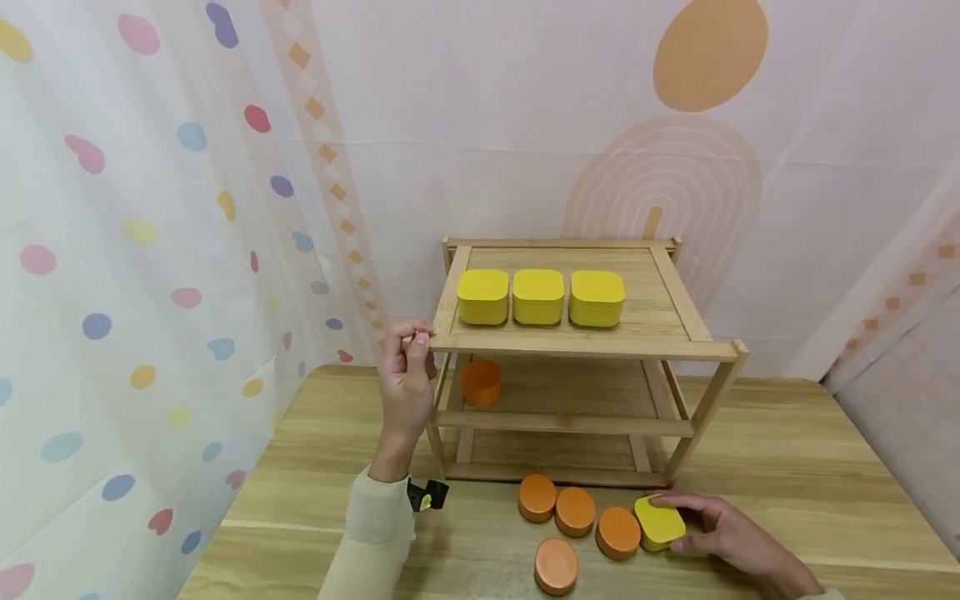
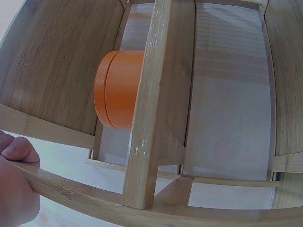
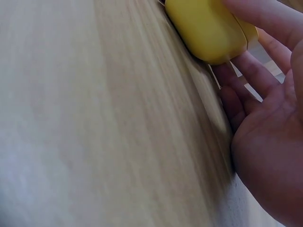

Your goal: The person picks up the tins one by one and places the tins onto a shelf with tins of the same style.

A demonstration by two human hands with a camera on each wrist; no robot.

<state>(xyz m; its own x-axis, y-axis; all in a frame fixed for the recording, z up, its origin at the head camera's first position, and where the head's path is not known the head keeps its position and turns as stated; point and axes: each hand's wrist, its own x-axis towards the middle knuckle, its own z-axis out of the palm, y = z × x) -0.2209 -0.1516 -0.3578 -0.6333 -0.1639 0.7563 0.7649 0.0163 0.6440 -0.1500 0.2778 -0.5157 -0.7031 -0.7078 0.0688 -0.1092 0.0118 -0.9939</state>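
My left hand point(image 1: 407, 379) grips the front left corner of a wooden shelf rack point(image 1: 577, 343); the left wrist view shows the fingers point(image 2: 20, 150) curled at its bar. On the tabletop, my right hand point(image 1: 731, 533) holds a yellow rounded-square tin point(image 1: 660, 523) between thumb and fingers. That tin point(image 3: 208, 28) appears close to the wooden surface in the right wrist view. Left of it are several round orange tins point(image 1: 618, 533), one of them point(image 1: 557, 567) nearer the front. Three more yellow tins point(image 1: 537, 297) stand in a row on the top shelf.
One orange round tin point(image 1: 481, 382) sits at the left of the middle shelf, behind the front rail. The rack stands on a wood-grain table point(image 1: 300, 500). Patterned curtains point(image 1: 465, 125) hang behind and to the left.
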